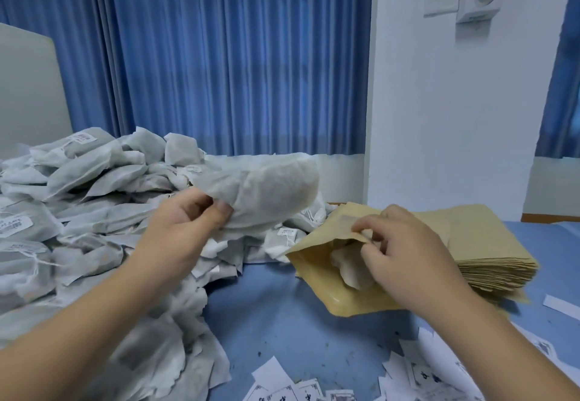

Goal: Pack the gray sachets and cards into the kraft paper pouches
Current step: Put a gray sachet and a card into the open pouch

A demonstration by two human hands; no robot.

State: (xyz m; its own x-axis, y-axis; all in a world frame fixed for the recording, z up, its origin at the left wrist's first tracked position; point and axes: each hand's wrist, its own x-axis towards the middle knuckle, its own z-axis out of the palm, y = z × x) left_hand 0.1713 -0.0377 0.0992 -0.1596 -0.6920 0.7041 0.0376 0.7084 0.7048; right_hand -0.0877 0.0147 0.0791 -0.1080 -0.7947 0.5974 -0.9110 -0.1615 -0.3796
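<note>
Above blue surface (282, 322): left hand (185, 228) pinches gray sachet (270, 193); right hand (405, 253) holds kraft pouch (317, 262) mouth open, sachet inside; pouch stack (489, 250) behind.

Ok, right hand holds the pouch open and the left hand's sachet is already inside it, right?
Not inside: in the head view the left hand holds its sachet up, clear of the pouch. The right hand does hold the pouch open.

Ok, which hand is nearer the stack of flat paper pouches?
Right. The right hand pinches the lip of the open pouch right beside the stack; the left hand holds a sachet over the sachet pile, farther left.
</note>
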